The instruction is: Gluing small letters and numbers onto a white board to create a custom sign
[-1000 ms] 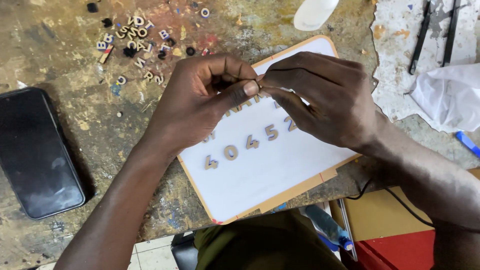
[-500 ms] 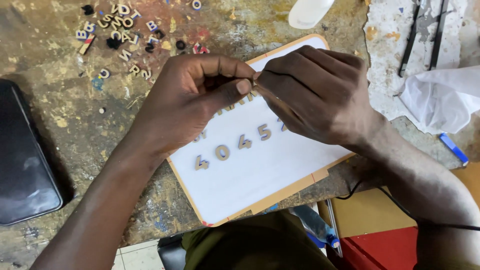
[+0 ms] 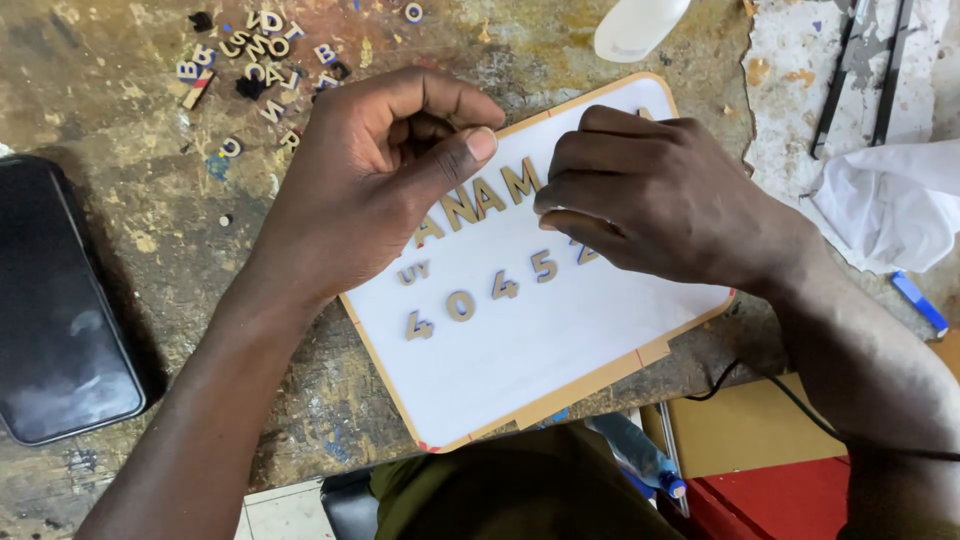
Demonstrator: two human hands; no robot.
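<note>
A white board with a tan rim lies tilted on a worn, paint-stained workbench. Small wooden letters are stuck on it in an upper row, and a row of wooden digits sits below. My left hand rests over the board's upper left corner, its fingers curled and the thumb pressed against the index finger. My right hand lies on the board's upper right, with curled fingertips pressing down beside the last letter of the row. Whether either hand holds a piece is hidden by the fingers.
Loose wooden letters are scattered at the bench's far left. A black phone lies at the left edge. A white cloth, a blue pen and black tools lie on the right. A red box sits below the bench edge.
My hands, which met in a pinch over the board, have drawn apart. The row of larger letters now shows between them.
</note>
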